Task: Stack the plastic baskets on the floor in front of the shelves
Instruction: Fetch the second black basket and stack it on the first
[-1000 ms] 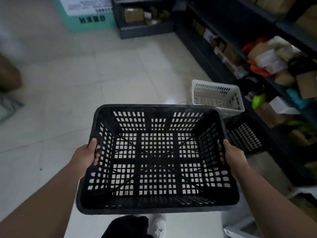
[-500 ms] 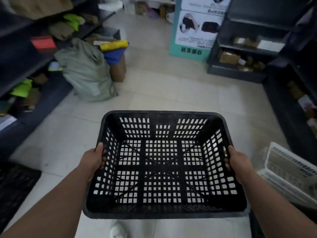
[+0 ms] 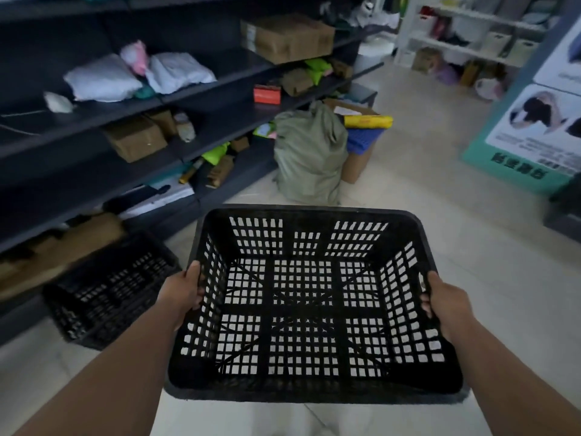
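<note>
Both hands — left hand [image 3: 182,291], right hand [image 3: 446,305] — are gripping the black basket [image 3: 308,306], fingers clenched; view has swung to the floor basket [image 3: 107,287] by the shelves [image 3: 94,127] — stacking target.

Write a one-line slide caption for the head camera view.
Both hands, left and right, carry an empty black basket toward another black basket on the floor beside dark shelves.

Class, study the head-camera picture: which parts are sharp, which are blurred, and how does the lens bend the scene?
Head view: the held black basket and both hands are fairly sharp; the second black basket on the floor at left is smeared by motion blur; shelves are dim; wide-angle distortion bows the edges.
</note>
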A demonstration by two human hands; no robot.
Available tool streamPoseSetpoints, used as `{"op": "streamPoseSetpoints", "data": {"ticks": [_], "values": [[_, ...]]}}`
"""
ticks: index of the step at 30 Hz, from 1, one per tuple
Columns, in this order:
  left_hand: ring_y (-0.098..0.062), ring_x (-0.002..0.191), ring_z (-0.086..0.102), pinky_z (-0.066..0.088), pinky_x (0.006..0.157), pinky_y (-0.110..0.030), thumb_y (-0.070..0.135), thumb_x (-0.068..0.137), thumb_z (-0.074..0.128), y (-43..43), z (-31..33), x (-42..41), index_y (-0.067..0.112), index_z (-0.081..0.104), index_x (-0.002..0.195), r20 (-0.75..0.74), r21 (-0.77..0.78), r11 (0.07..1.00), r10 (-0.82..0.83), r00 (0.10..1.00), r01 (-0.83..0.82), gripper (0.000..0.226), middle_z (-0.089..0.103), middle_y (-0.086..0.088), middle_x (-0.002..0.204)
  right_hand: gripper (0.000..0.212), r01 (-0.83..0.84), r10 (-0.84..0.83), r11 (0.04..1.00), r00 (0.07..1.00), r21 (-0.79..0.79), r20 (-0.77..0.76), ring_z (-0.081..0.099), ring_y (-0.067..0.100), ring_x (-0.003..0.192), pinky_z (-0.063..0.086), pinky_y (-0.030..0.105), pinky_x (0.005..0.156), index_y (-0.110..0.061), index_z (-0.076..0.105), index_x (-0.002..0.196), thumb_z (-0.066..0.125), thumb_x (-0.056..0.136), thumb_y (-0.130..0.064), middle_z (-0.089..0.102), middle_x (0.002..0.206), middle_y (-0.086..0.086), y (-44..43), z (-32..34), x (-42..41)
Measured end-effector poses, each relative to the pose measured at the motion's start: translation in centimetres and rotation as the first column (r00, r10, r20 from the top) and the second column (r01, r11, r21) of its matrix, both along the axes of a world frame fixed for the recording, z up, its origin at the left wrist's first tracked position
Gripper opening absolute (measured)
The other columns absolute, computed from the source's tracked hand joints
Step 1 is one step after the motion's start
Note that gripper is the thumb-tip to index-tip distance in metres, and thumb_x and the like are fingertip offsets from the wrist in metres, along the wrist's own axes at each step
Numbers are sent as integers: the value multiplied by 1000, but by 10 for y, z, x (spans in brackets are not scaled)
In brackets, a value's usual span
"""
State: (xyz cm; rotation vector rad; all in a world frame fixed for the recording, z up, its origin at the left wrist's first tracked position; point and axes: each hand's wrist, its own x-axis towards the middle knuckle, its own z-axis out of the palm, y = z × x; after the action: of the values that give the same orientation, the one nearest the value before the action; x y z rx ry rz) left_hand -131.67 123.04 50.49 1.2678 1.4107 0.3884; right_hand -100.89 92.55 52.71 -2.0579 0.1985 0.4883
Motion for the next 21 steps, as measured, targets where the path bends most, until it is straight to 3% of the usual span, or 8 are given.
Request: {"op": "streamPoseSetpoints", "data": {"ticks": [11,21], "values": [[-21,51,43,39,49,-31,42,98,41,92,-13,-92,4,58,80,-22,8,893,449,893,-449,45,50,-9,62,43,-452,452,892,892,-21,9,49,23,55,39,32,51,2,63,80,47,97,-33,59,67,12,264,-6,15],[-23,52,45,42,54,-32,44,97,42,159,-28,-199,2,60,81,-86,27,713,700,709,-700,49,52,-10,64,39,-700,697,712,714,-48,-67,49,19,60,41,33,56,-9,59,83,44,98,-41,57,71,5,460,-32,-65]]}}
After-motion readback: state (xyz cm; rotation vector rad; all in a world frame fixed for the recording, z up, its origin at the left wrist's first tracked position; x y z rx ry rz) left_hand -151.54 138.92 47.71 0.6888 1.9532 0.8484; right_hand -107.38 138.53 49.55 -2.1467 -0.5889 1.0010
